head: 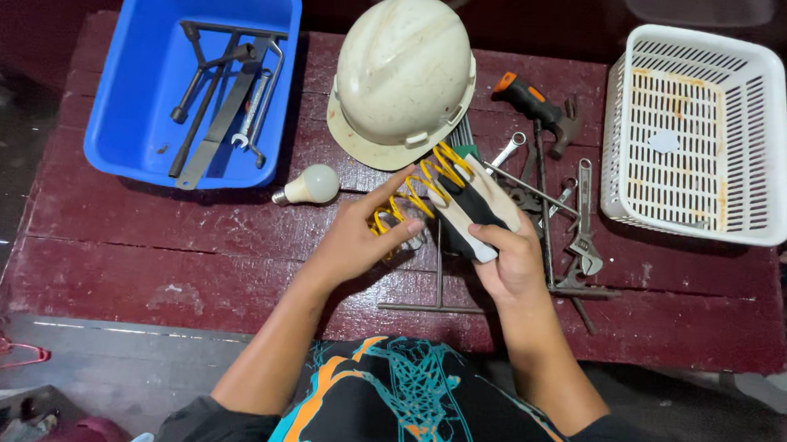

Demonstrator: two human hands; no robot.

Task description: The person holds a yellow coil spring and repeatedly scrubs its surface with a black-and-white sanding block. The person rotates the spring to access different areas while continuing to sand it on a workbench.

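- My right hand (511, 260) is closed around the lower end of a glove (472, 203), pale with a black patch, held up over the middle of the counter (137, 251).
- My left hand (356, 241) pinches a yellow cord (414, 190) that coils around the glove's upper part; thumb and fingers are closed on its loops.
- The glove looks soft and light; it will fold where it is unsupported, so the cuff end, where my right hand sits, is the sound place to grip.
- The cord looks springy and thin. I judge it will slip or uncoil if held loosely; a firm pinch on a single loop suits it best.
- Just behind the glove sits a white helmet (403, 67), with a bulb (312, 185) to its left.
- A blue tub (129, 86) of tools stands far left, a white basket (699, 130) far right.
- A hammer (542, 107) and wrenches (580, 223) lie on the counter beside my right hand.
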